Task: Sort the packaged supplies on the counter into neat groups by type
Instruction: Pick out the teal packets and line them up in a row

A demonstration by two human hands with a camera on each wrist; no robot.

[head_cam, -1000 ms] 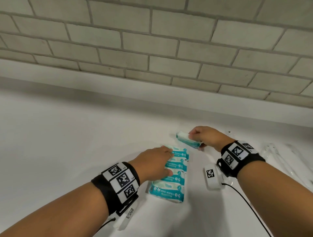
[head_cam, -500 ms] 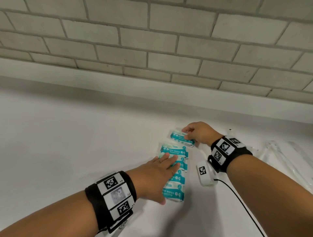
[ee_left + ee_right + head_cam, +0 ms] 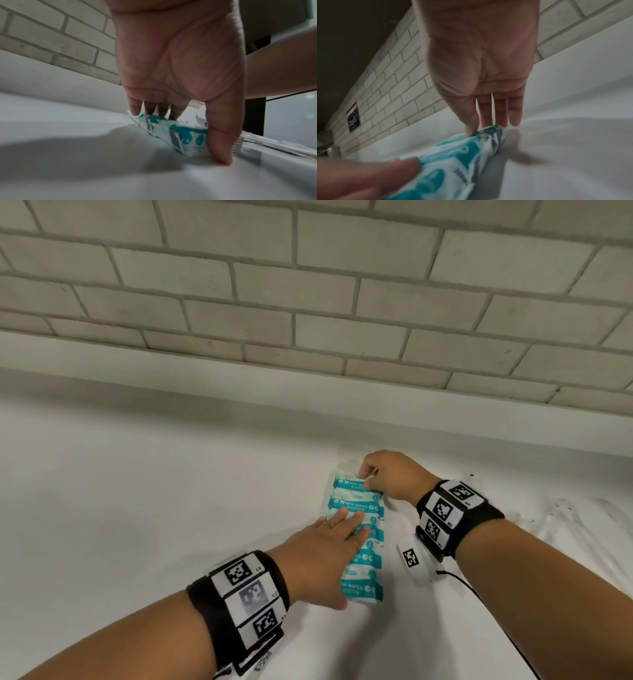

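Note:
Several teal-and-white "MINI WIPES" packs (image 3: 366,587) lie in a row on the white counter (image 3: 137,508), running away from me. My left hand (image 3: 329,542) lies flat on the middle of the row, fingers straight. In the left wrist view its thumb (image 3: 221,148) touches the counter beside the near pack (image 3: 188,138). My right hand (image 3: 380,474) pinches the right end of the far pack (image 3: 349,482), which sits in line with the others. The right wrist view shows thumb and fingers (image 3: 488,121) nipping that pack's end (image 3: 462,152).
Long items in clear wrappers (image 3: 565,518) lie on the counter to the right. A brick wall (image 3: 308,320) with a white upstand closes the back. A blue sign (image 3: 353,119) hangs on the wall far to the left.
My right hand carried the loose pack left and down to the far end of the row. My left hand went from curled over the packs to lying flat on them.

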